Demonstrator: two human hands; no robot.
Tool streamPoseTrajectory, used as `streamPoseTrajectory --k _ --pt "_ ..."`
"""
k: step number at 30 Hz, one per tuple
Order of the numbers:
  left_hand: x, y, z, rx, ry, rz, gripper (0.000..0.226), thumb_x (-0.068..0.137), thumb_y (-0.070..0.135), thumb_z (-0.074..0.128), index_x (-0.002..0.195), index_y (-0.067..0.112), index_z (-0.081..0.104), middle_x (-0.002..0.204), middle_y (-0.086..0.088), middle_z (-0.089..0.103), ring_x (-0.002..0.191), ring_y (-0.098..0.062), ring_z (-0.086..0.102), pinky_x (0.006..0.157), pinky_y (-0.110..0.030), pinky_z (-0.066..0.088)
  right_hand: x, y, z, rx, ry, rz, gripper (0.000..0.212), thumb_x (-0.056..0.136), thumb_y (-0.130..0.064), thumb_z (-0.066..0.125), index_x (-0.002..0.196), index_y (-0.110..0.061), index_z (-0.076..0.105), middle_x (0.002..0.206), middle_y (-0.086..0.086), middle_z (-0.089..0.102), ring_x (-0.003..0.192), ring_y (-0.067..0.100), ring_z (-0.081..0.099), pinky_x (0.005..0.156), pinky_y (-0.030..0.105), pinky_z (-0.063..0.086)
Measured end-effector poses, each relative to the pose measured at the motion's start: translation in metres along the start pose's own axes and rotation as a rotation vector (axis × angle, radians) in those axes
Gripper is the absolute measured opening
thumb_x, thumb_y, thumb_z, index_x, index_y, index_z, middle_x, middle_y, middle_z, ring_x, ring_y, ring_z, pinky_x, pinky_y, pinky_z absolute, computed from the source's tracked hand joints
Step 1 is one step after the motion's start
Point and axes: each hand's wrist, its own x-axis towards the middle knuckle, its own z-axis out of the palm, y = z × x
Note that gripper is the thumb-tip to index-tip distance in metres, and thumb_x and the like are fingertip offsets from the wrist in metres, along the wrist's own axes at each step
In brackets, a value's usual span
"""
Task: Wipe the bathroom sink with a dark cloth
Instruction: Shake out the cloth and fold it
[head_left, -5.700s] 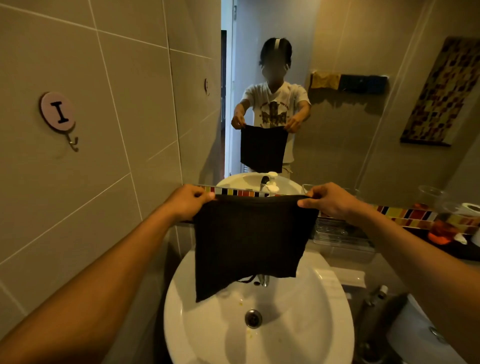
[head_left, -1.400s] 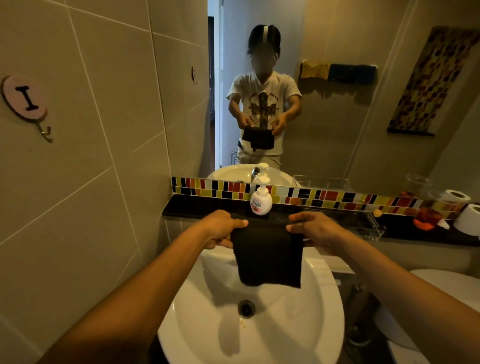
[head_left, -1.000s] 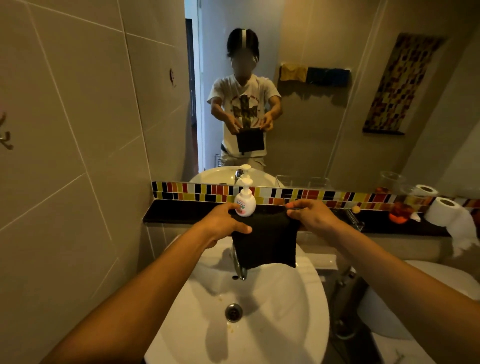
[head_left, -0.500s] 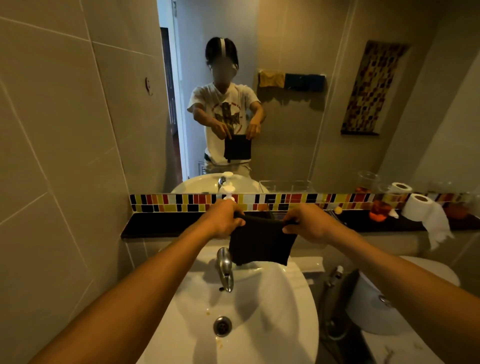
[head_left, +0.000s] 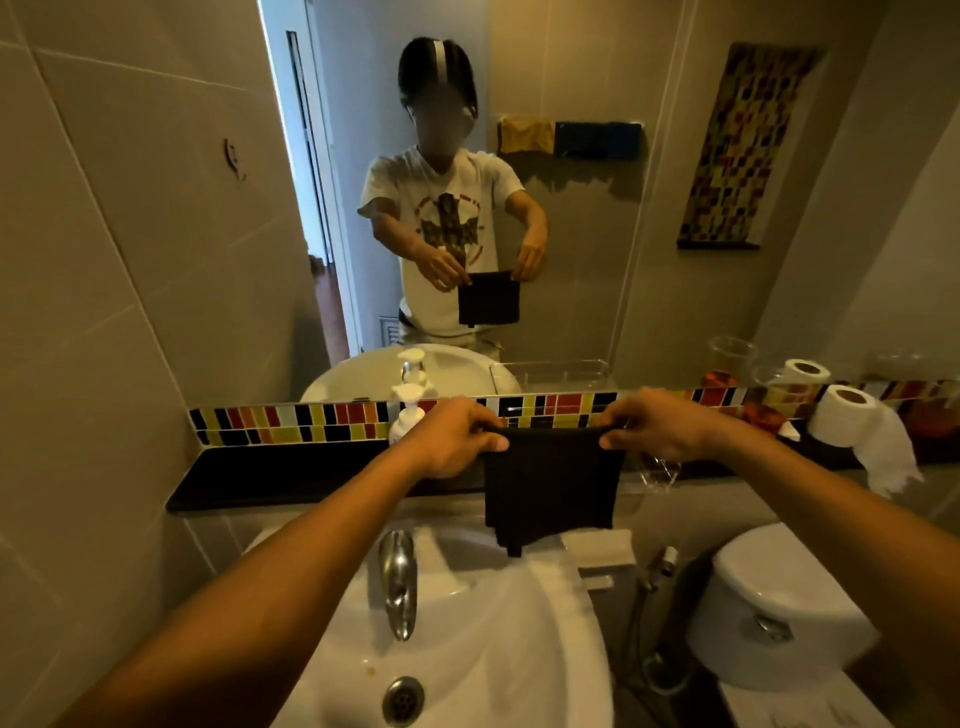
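Observation:
A folded dark cloth hangs in the air above the back right rim of the white sink. My left hand pinches its top left corner and my right hand pinches its top right corner. The cloth's lower edge ends just above the sink rim. A chrome tap juts over the basin, and the drain sits at the bottom. A small brownish stain lies left of the drain.
A soap pump bottle stands on the dark ledge behind the sink. A toilet roll and a clear tray sit further right. The toilet cistern and a spray hose are right of the sink. A mirror covers the wall ahead.
The cloth has been folded from a wide sheet into a smaller square. Both hands have shifted it to the right and spread its top edge taut, uncovering the tap.

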Motion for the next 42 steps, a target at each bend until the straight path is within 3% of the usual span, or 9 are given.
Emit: streamPoseTrajectory --k 5,10,15,18,24,30,34,37,42 --pt "0.058 0.0 0.002 -0.062 0.022 -0.049 0.018 0.086 0.022 0.067 0.102 0.015 0.069 0.097 -0.009 0.071 0.093 -0.021 0.066 0.089 -0.04 0.053 0.036 0.039 -0.036 0.086 -0.119 -0.001 0.013 0.092 -0.024 0.057 0.093 -0.015 0.066 0.083 -0.002 0.062 0.076 0.008 0.058 0.069 0.023 0.042" --pt "0.118 -0.001 0.007 -0.031 0.044 -0.097 0.012 0.087 0.02 0.065 0.098 0.016 0.068 0.096 -0.005 0.069 0.09 -0.016 0.065 0.083 -0.032 0.054 0.087 0.073 -0.059 0.051 -0.134 -0.005 0.011 0.091 -0.025 0.058 0.092 -0.018 0.066 0.092 0.007 0.067 0.085 0.019 0.063 0.08 0.034 0.052" --pt "0.161 -0.011 0.015 -0.023 0.063 -0.146 0.011 0.088 0.02 0.064 0.098 0.017 0.067 0.093 0.001 0.065 0.084 -0.011 0.063 0.07 -0.022 0.051 0.133 0.107 -0.069 0.012 -0.152 -0.064 0.011 0.09 -0.027 0.059 0.09 -0.019 0.067 0.088 0.005 0.067 0.082 0.017 0.063 0.077 0.033 0.051" --pt "0.176 -0.024 0.024 -0.007 -0.003 -0.156 0.014 0.088 0.019 0.064 0.1 0.015 0.068 0.091 0.004 0.064 0.087 -0.013 0.064 0.076 -0.027 0.053 0.157 0.125 -0.062 -0.016 -0.277 -0.091 0.008 0.089 -0.028 0.061 0.083 -0.027 0.066 0.084 0.005 0.069 0.08 0.018 0.065 0.081 0.038 0.053" --pt "0.197 -0.046 0.034 0.043 0.014 -0.202 0.02 0.089 0.021 0.063 0.106 0.014 0.069 0.1 -0.003 0.07 0.087 -0.011 0.064 0.084 -0.034 0.055 0.192 0.142 -0.052 -0.021 -0.293 -0.103 0.009 0.09 -0.024 0.06 0.082 -0.024 0.064 0.07 -0.006 0.062 0.057 0.001 0.059 0.064 0.022 0.048" --pt "0.21 -0.054 0.039 0.108 0.099 -0.239 0.021 0.091 0.021 0.061 0.109 0.015 0.068 0.102 -0.004 0.071 0.09 -0.014 0.066 0.085 -0.037 0.056 0.206 0.148 -0.042 0.006 -0.148 -0.16 0.015 0.09 -0.023 0.061 0.078 -0.032 0.062 0.073 -0.011 0.059 0.068 0.002 0.056 0.064 0.021 0.04" --pt "0.197 -0.063 0.052 0.195 -0.016 -0.184 0.02 0.091 0.025 0.06 0.107 0.017 0.068 0.106 -0.002 0.067 0.093 -0.012 0.062 0.086 -0.031 0.053 0.203 0.167 -0.007 -0.032 -0.279 -0.186 0.014 0.089 -0.026 0.06 0.09 -0.04 0.059 0.094 -0.012 0.06 0.089 0.005 0.058 0.081 0.025 0.046" --pt "0.179 -0.076 0.073 0.239 -0.167 -0.174 0.021 0.088 0.036 0.062 0.097 0.02 0.07 0.102 0.002 0.07 0.091 -0.007 0.064 0.084 -0.03 0.055 0.192 0.174 0.025 -0.123 -0.47 -0.186 0.021 0.092 -0.023 0.056 0.112 -0.028 0.063 0.111 -0.01 0.058 0.105 0.004 0.053 0.096 0.027 0.046" --pt "0.167 -0.08 0.087 0.243 -0.039 -0.171 0.023 0.091 0.034 0.058 0.097 0.016 0.07 0.099 0.0 0.071 0.087 -0.007 0.065 0.081 -0.03 0.056 0.189 0.171 0.038 -0.047 -0.395 -0.134 0.022 0.094 -0.021 0.052 0.112 -0.025 0.063 0.113 -0.006 0.063 0.104 0.006 0.057 0.09 0.023 0.046"
